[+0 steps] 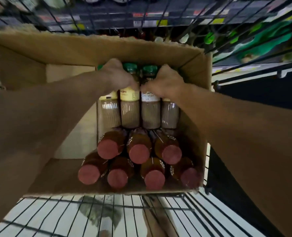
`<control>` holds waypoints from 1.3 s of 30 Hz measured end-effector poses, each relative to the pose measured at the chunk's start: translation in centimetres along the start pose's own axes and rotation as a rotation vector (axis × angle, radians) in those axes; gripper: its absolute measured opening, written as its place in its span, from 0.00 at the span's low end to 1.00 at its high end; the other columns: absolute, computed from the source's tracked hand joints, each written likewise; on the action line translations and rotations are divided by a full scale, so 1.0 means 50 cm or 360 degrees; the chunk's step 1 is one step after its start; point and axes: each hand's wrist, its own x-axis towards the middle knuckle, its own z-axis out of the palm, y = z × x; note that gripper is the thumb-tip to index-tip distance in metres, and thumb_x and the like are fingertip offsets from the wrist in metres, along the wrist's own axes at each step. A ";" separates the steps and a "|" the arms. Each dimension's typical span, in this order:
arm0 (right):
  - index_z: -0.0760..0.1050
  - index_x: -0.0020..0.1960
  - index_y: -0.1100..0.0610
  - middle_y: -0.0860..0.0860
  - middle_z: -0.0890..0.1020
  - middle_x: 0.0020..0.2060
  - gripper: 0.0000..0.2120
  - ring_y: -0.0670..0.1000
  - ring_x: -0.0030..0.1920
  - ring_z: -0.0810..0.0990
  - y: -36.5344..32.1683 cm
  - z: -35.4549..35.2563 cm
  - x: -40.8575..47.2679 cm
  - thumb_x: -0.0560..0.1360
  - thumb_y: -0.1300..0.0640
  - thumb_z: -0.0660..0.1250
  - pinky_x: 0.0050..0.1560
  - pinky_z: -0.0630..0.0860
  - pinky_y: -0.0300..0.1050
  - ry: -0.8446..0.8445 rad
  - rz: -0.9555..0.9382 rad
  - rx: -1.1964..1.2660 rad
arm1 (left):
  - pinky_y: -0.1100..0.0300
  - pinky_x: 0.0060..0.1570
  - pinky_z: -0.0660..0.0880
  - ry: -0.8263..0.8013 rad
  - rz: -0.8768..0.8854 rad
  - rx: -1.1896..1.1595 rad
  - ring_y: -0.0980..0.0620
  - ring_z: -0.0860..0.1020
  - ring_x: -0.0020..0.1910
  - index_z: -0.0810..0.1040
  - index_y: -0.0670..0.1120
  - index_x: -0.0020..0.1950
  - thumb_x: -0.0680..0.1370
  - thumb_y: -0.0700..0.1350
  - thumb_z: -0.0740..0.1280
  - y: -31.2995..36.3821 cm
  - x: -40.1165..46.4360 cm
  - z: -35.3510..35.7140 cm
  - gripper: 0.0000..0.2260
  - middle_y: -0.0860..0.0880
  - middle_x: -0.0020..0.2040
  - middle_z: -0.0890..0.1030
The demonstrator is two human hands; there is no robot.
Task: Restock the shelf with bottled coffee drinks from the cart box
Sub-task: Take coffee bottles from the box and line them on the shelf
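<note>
An open cardboard box [59, 48] sits in a wire cart. At its far end lies a row of several coffee latte bottles [130, 110] with green caps and pale labels. My left hand [118, 75] is clenched over the necks of the two left bottles. My right hand [164, 81] is clenched over the necks of the two right ones. Nearer to me, several amber bottles with pink caps [139, 153] are stacked in two layers, caps facing me.
The wire cart [97, 212] surrounds the box, with white floor tiles showing through its base. Beyond it is a blurred shelf [150, 17] with price tags, and green-capped bottles [210, 37] at the right. The box's left half holds a pale inner carton [77, 137].
</note>
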 end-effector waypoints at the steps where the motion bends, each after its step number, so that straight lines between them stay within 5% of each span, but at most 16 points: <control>1: 0.67 0.65 0.54 0.52 0.77 0.58 0.39 0.54 0.57 0.77 0.010 0.009 -0.008 0.62 0.39 0.78 0.58 0.76 0.50 0.0034 -0.0030 0.0073 | 0.55 0.49 0.76 -0.0012 0.0032 -0.0010 0.46 0.76 0.56 0.74 0.44 0.64 0.65 0.43 0.79 -0.003 -0.004 -0.005 0.30 0.48 0.57 0.78; 5: 0.64 0.65 0.53 0.47 0.73 0.56 0.37 0.50 0.56 0.74 0.025 0.018 -0.057 0.64 0.42 0.78 0.56 0.74 0.47 0.0078 -0.0171 0.0318 | 0.57 0.50 0.73 -0.0131 0.0104 0.0116 0.50 0.73 0.57 0.62 0.49 0.72 0.64 0.51 0.79 -0.023 -0.031 -0.024 0.42 0.52 0.61 0.74; 8: 0.64 0.65 0.53 0.46 0.72 0.54 0.35 0.49 0.54 0.74 0.025 0.017 -0.091 0.66 0.44 0.77 0.55 0.73 0.46 0.0091 -0.0184 0.0370 | 0.57 0.37 0.76 -0.0238 0.0059 0.0087 0.50 0.79 0.46 0.56 0.50 0.74 0.67 0.46 0.77 -0.037 -0.053 -0.025 0.42 0.45 0.52 0.78; 11: 0.64 0.64 0.53 0.46 0.73 0.53 0.32 0.50 0.56 0.75 0.022 0.017 -0.122 0.67 0.51 0.77 0.57 0.73 0.46 0.0114 -0.0193 0.0448 | 0.61 0.31 0.76 -0.0210 0.0119 0.0022 0.52 0.80 0.40 0.65 0.44 0.70 0.70 0.41 0.76 -0.046 -0.082 -0.019 0.32 0.47 0.48 0.79; 14: 0.65 0.64 0.54 0.46 0.74 0.53 0.33 0.49 0.54 0.75 0.020 0.022 -0.168 0.66 0.54 0.78 0.54 0.70 0.43 0.0160 -0.0226 0.0432 | 0.55 0.39 0.80 -0.0055 0.0222 -0.0072 0.49 0.81 0.44 0.73 0.46 0.60 0.70 0.40 0.77 -0.062 -0.133 -0.007 0.22 0.46 0.51 0.81; 16: 0.66 0.63 0.55 0.47 0.75 0.53 0.32 0.49 0.54 0.75 0.009 0.022 -0.207 0.65 0.55 0.78 0.51 0.68 0.40 0.0236 -0.0289 0.0442 | 0.54 0.45 0.80 0.0060 0.0261 -0.0167 0.47 0.80 0.46 0.74 0.47 0.54 0.69 0.42 0.78 -0.070 -0.172 -0.017 0.19 0.46 0.51 0.81; 19: 0.67 0.60 0.53 0.45 0.77 0.53 0.29 0.47 0.54 0.77 -0.039 0.015 -0.271 0.64 0.55 0.78 0.55 0.72 0.42 0.0347 -0.0373 0.0562 | 0.61 0.40 0.74 0.0201 0.0377 -0.0144 0.51 0.79 0.43 0.77 0.49 0.52 0.67 0.47 0.79 -0.078 -0.246 -0.084 0.18 0.50 0.47 0.82; 22: 0.67 0.56 0.50 0.47 0.78 0.55 0.29 0.48 0.56 0.78 -0.125 0.001 -0.344 0.62 0.55 0.80 0.59 0.75 0.48 0.0392 -0.0506 0.0647 | 0.69 0.37 0.72 0.0385 0.0559 -0.0061 0.55 0.77 0.43 0.77 0.51 0.50 0.66 0.49 0.80 -0.074 -0.355 -0.192 0.17 0.55 0.43 0.80; 28: 0.69 0.58 0.52 0.47 0.81 0.54 0.28 0.46 0.53 0.80 -0.374 -0.027 -0.577 0.63 0.55 0.79 0.56 0.78 0.51 0.0516 -0.0944 0.0668 | 0.59 0.50 0.78 0.0753 0.0808 -0.0098 0.56 0.81 0.47 0.83 0.49 0.52 0.57 0.59 0.80 -0.142 -0.622 -0.440 0.27 0.53 0.48 0.84; 33: 0.69 0.57 0.50 0.46 0.81 0.52 0.26 0.45 0.47 0.80 -0.599 -0.040 -0.810 0.65 0.50 0.78 0.44 0.76 0.43 0.0477 -0.1328 0.0614 | 0.65 0.36 0.76 0.1029 0.0959 -0.0161 0.62 0.79 0.36 0.80 0.52 0.48 0.64 0.57 0.79 -0.221 -0.898 -0.641 0.18 0.59 0.36 0.81; 36: 0.70 0.58 0.52 0.42 0.79 0.49 0.25 0.40 0.45 0.78 -0.730 -0.042 -0.953 0.67 0.52 0.78 0.45 0.75 0.39 0.0458 -0.1545 0.0594 | 0.52 0.49 0.80 0.1170 0.1051 -0.0199 0.59 0.82 0.46 0.83 0.51 0.51 0.57 0.69 0.74 -0.274 -1.051 -0.756 0.31 0.57 0.44 0.85; 39: 0.71 0.57 0.53 0.43 0.81 0.50 0.25 0.39 0.48 0.81 -0.846 -0.042 -1.069 0.66 0.54 0.79 0.53 0.79 0.41 0.0421 -0.1714 0.0613 | 0.55 0.54 0.78 0.1371 0.1055 -0.0185 0.58 0.81 0.50 0.80 0.51 0.56 0.55 0.75 0.72 -0.317 -1.178 -0.856 0.39 0.56 0.50 0.83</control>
